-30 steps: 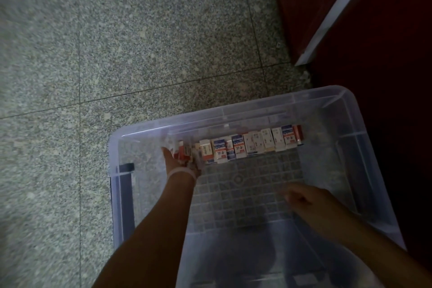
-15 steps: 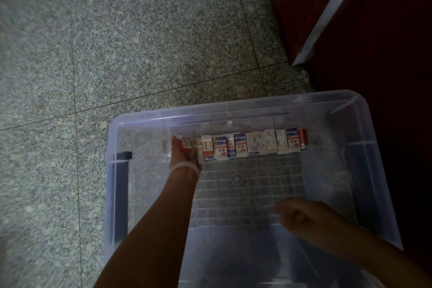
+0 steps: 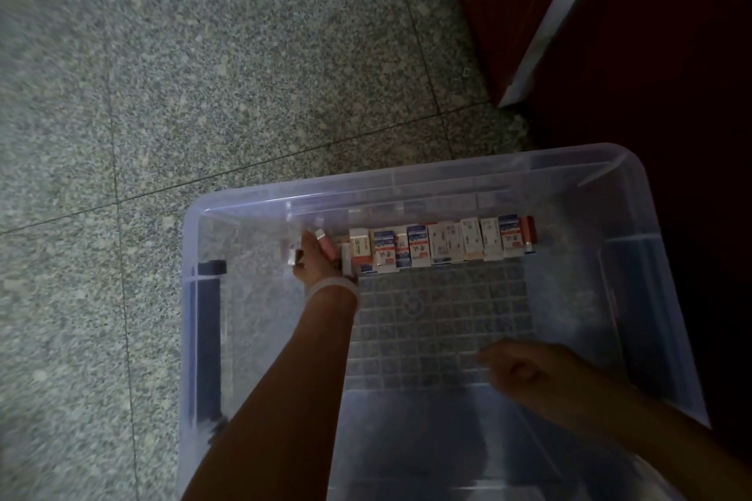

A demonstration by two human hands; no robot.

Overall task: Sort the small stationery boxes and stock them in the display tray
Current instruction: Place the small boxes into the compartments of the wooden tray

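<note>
A: How far is the stocking, as you judge it?

B: I think it is well under way but not finished. One row of small boxes (image 3: pixel 441 246) already stands along the far wall of the clear plastic bin (image 3: pixel 667 297), side by side and touching. The left hand (image 3: pixel 315 262) is at the left end of that row, fingers curled round a reddish box (image 3: pixel 326 248), which it seems to be adding there.

A: And what is left?

B: Most of the bin floor, with its grid pattern, holds no boxes, so more rows could come. I see no loose supply of boxes in view, so I cannot say how many remain.

A: The right hand?

B: The right hand (image 3: pixel 525 372) is near the viewer, over the bin, loosely curled; I see nothing in it.

A: How do the boxes look?

B: Small cartons, upright, white with red or blue print, one dark red at the right end. The light is dim, so the print is unreadable.
</note>
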